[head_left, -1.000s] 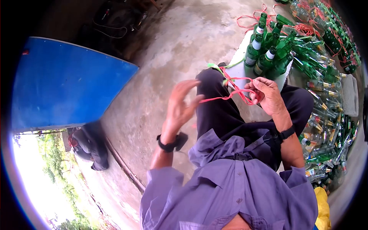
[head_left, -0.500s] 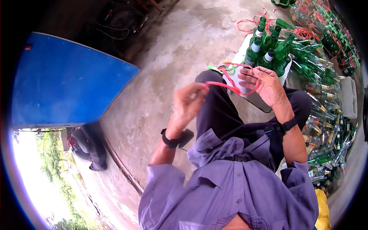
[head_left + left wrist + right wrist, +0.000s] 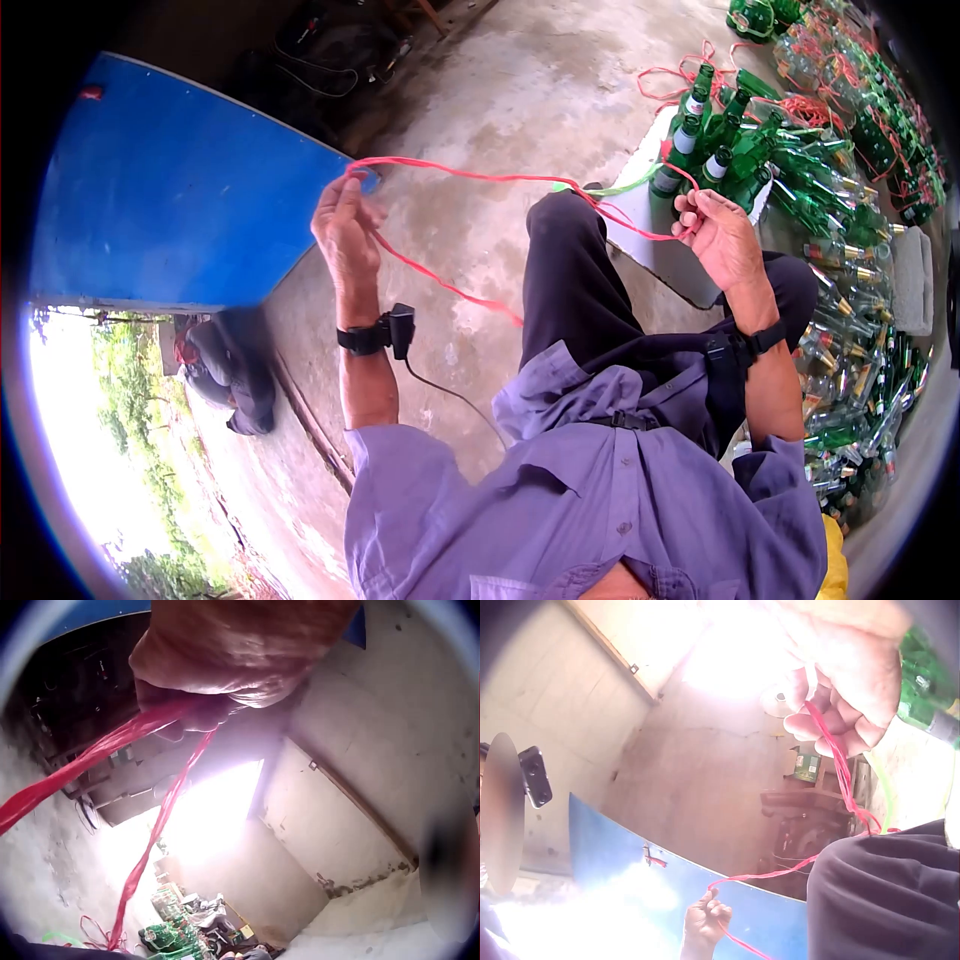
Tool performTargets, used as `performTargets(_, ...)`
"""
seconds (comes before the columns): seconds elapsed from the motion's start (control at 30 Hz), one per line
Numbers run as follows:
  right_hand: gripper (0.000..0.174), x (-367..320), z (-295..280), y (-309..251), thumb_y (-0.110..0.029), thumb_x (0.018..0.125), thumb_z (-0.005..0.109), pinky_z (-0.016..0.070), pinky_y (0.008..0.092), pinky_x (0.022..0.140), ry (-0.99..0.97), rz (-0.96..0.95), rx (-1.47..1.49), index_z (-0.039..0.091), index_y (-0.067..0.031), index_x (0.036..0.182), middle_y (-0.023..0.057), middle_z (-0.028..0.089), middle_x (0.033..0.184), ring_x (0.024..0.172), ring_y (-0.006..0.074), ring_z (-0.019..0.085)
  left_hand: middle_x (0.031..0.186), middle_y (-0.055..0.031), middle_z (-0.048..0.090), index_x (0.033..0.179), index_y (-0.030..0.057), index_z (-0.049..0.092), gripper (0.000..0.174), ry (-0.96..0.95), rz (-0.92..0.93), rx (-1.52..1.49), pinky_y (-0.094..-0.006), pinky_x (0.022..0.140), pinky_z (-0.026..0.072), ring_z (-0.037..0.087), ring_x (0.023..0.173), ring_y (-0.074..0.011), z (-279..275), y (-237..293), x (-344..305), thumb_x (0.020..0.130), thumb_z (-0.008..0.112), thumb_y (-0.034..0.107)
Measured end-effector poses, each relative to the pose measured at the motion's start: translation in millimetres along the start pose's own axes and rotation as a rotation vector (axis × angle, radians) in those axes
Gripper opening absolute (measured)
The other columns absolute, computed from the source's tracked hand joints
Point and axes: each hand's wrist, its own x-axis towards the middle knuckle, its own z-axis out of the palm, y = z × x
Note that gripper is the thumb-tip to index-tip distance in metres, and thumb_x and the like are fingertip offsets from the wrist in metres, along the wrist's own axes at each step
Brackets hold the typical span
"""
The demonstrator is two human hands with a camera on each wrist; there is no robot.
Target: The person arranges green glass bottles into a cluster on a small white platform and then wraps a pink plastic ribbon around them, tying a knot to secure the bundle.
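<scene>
Gripping thin red plastic twine [image 3: 480, 177], the left hand [image 3: 345, 228] and right hand [image 3: 727, 238] are probably needing even tension to avoid tangles.

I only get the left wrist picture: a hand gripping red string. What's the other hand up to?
Observer: The right hand holds red string too.
Visitor: Anything near it?
Observer: Green bottles stand upright on a white slab just beyond it.
Visitor: And is anything worn on my side?
Observer: Yes, a black band, just behind the left hand.
</scene>
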Motion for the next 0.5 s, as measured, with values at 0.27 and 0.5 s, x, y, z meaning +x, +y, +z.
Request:
performTargets(0.27, 0.015, 1.9, 20.3, -4.4, -0.012, 0.096, 0.056, 0.0495, 0.0354, 0.076, -0.008, -0.043, 0.054, 0.061, -0.0008, 0.105, 0.0096, 0.063, 0.097, 0.072, 0.0109, 0.056, 0.063, -0.0001, 0.045, 0.101, 0.0028, 0.059, 0.013, 0.276, -0.019, -0.262, -0.034, 0.059, 0.0468, 0.044, 0.055, -0.0123, -93.9, 32.5, 60.7, 0.098, 0.055, 0.015)
performTargets(0.5, 0.015, 11.3, 21.1, -17.7, -0.007, 0.094, 0.055, 0.0471, 0.0333, 0.08, -0.09, -0.106, -0.013, 0.062, -0.0003, 0.106, 0.0089, 0.061, 0.098, 0.074, 0.0109, 0.055, 0.069, -0.0014, 0.049, 0.095, 0.0075, 0.053, 0.009, 0.508, 0.116, -0.207, -0.0352, 0.061, 0.0494, 0.046, 0.055, -0.0146, -154.8, 48.9, 62.7, 0.096, 0.055, 0.016)
